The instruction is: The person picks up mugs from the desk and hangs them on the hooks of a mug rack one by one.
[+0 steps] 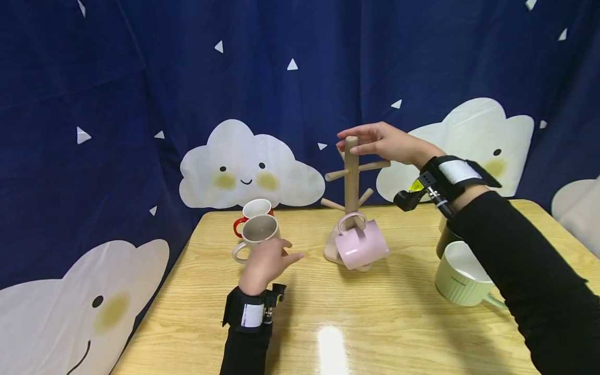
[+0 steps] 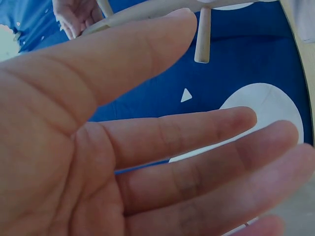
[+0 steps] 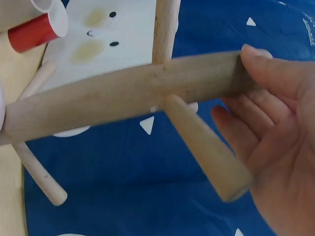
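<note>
A wooden mug tree (image 1: 351, 187) stands upright on the table, several pegs sticking out from its post. On a low peg hangs a pink mug (image 1: 363, 245) by its handle, tilted on its side. My right hand (image 1: 382, 143) holds the top of the post; in the right wrist view the thumb (image 3: 270, 66) lies on one side and the fingers bend round behind. My left hand (image 1: 269, 263), fingers extended and thumb spread, overlaps a beige mug (image 1: 260, 229) in the head view. Nothing lies in its palm (image 2: 44, 147) in the left wrist view.
Behind the beige mug stands a white mug with a red outside (image 1: 257, 208). At the right are a pale green ribbed mug (image 1: 461, 281) and a dark mug (image 1: 447, 239), partly hidden by my right sleeve. A blue curtain (image 1: 262, 94) hangs behind the table.
</note>
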`<move>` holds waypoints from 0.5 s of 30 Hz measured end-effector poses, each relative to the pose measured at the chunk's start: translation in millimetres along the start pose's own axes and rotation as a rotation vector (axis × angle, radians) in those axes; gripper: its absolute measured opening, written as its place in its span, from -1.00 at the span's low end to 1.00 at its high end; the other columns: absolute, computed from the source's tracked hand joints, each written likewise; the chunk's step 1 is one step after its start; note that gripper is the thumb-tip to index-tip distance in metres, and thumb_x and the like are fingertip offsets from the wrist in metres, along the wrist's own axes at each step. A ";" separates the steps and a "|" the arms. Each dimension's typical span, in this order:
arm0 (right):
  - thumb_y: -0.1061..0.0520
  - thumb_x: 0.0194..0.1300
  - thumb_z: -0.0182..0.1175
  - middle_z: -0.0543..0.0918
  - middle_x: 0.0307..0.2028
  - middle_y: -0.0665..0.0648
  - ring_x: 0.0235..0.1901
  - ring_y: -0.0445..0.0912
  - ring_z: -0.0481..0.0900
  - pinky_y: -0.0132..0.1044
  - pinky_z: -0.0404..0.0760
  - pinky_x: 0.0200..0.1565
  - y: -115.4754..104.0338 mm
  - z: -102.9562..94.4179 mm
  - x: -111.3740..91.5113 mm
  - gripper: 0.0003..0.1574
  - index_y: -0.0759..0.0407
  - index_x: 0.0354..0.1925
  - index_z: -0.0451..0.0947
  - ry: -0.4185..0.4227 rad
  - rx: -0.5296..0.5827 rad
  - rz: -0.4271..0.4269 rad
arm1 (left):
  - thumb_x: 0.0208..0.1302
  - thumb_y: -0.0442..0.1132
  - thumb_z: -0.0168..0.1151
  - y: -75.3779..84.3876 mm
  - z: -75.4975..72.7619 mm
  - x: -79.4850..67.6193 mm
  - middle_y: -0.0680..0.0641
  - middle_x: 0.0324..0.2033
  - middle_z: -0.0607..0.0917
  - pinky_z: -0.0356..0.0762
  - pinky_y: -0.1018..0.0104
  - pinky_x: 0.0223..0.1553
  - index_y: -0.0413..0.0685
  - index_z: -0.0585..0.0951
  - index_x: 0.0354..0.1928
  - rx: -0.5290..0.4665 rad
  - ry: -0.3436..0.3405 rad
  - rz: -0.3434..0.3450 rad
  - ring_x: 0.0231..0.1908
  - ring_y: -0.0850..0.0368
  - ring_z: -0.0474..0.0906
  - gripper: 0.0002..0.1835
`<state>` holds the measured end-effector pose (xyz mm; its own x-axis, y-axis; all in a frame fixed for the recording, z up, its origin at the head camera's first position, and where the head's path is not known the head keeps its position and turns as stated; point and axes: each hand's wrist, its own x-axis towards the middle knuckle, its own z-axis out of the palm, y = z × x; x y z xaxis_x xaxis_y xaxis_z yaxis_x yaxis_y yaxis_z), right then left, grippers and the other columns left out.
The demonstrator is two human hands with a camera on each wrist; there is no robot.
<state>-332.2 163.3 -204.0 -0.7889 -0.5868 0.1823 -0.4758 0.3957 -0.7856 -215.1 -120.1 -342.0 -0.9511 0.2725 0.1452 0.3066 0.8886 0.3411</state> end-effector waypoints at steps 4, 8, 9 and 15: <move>0.06 0.16 0.13 0.56 0.02 0.19 0.06 -0.09 0.42 -0.01 0.23 0.21 4.7 -0.3 2.8 -0.45 0.22 0.11 0.38 -0.003 0.024 -0.026 | 0.04 0.08 0.19 -1.3 0.2 0.4 -0.11 -0.42 0.69 0.50 0.22 -0.41 -0.18 0.63 -0.19 0.005 0.000 0.006 -0.46 0.14 0.54 -0.53; 0.07 0.14 0.15 0.60 -0.03 0.19 0.00 -0.09 0.47 -0.08 0.32 0.16 9.2 -1.1 6.1 -0.50 0.26 0.04 0.44 0.002 0.025 -0.072 | 0.04 0.09 0.18 -1.8 1.6 0.1 -0.09 -0.43 0.69 0.50 0.23 -0.42 -0.16 0.63 -0.20 0.007 -0.007 0.010 -0.47 0.16 0.53 -0.54; 0.08 0.13 0.16 0.60 -0.05 0.19 -0.02 -0.08 0.49 -0.09 0.34 0.15 10.1 -1.5 6.7 -0.51 0.27 0.02 0.45 0.006 0.024 -0.082 | 0.04 0.09 0.18 -1.8 1.8 -0.1 -0.09 -0.44 0.69 0.50 0.23 -0.42 -0.17 0.63 -0.20 0.007 -0.010 0.009 -0.47 0.16 0.53 -0.53; 0.05 0.08 0.21 0.67 -0.16 0.04 -0.08 -0.10 0.53 -0.07 0.37 0.12 14.1 -3.4 3.7 -0.50 0.26 -0.03 0.49 0.090 -0.010 -0.068 | 0.04 0.08 0.19 -1.0 1.4 -0.2 -0.09 -0.42 0.69 0.51 0.23 -0.41 -0.17 0.63 -0.20 -0.007 -0.017 0.001 -0.46 0.14 0.54 -0.54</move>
<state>-343.2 169.0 -212.3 -0.7862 -0.5467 0.2882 -0.5332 0.3642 -0.7636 -215.2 -120.5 -343.6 -0.9512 0.2799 0.1297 0.3079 0.8858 0.3471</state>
